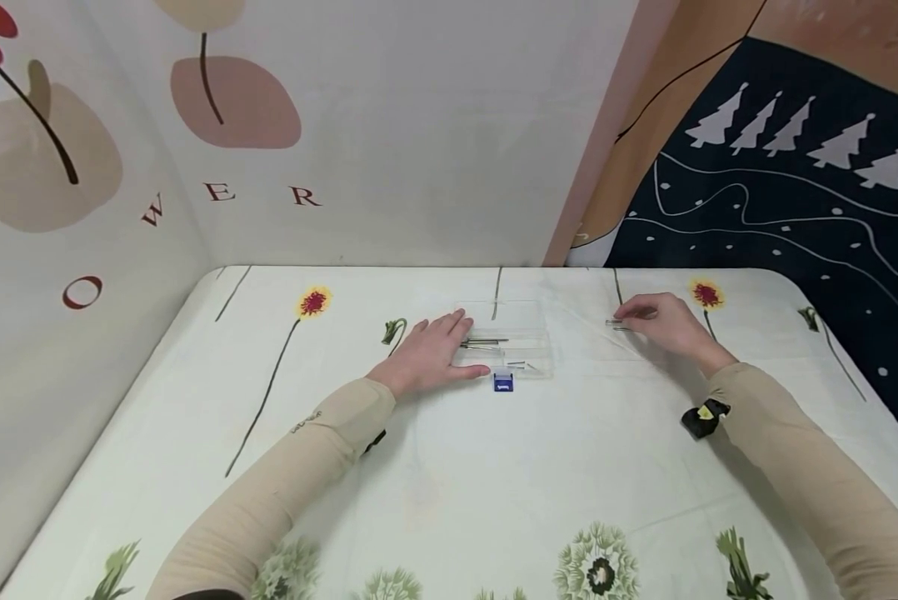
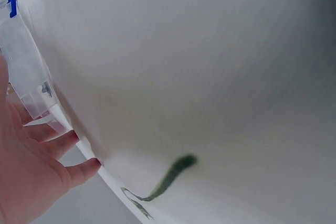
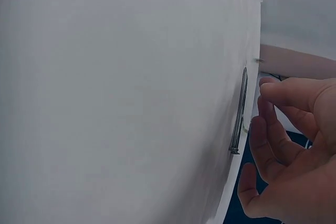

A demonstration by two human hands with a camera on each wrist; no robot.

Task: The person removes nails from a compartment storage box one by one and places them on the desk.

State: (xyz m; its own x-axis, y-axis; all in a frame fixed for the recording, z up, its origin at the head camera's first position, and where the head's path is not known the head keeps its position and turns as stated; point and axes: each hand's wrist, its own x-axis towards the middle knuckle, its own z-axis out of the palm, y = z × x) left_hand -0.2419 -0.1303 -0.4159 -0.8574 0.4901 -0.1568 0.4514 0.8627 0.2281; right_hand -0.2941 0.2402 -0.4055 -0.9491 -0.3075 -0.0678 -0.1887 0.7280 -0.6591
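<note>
White floral cloth (image 1: 434, 517) covers the bench (image 1: 194, 375), its dandelion prints (image 1: 597, 567) lying nearest at six o'clock. Just beyond them, taking the clear plastic compartment box (image 1: 536, 372) as the dial's centre, a blue latch (image 1: 503, 382) sits at its six o'clock edge. Long nails (image 1: 486, 340) lie together in one compartment, with shorter, thinner nails (image 1: 518, 364) nearer, towards five o'clock. From nine o'clock the left hand (image 1: 436, 354) rests on the box with fingers spread wide, gripping nothing. Its lid seems folded back towards twelve, though such transparent plastic makes that hard to judge.

Out at three o'clock, well apart from the box, loose nails (image 3: 240, 111) lie on the cloth. The right hand (image 1: 662, 327) is right beside them, thumb and finger drawn narrow; whether a nail is pinched, I cannot tell.

The sorting looks partly done: some nails are in compartments, while those at three o'clock are outside and remain to be dealt with.
</note>
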